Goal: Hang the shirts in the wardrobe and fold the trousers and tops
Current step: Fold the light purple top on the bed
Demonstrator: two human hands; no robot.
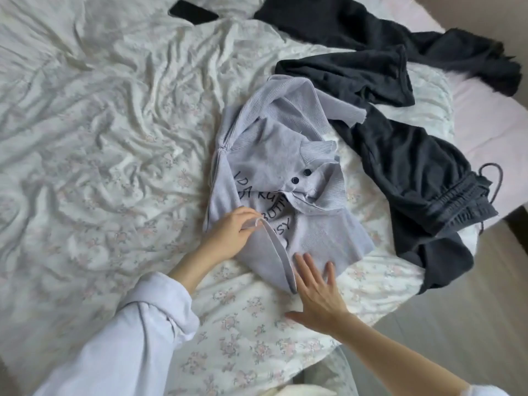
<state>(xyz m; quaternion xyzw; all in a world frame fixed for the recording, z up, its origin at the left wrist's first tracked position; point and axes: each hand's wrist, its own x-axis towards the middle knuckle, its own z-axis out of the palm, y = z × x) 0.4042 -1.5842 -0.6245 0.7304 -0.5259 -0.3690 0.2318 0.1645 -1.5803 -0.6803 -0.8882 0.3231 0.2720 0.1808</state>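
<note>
Folding the lilac top (274,172) on the bed (85,138): left hand (228,238) pinches its hem, right hand (317,292) rests flat, fingers spread. Next, likely spreading it smooth.

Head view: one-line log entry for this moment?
left hand pinches lilac top edge | right hand flat on hem | dark trousers unfolded
</note>
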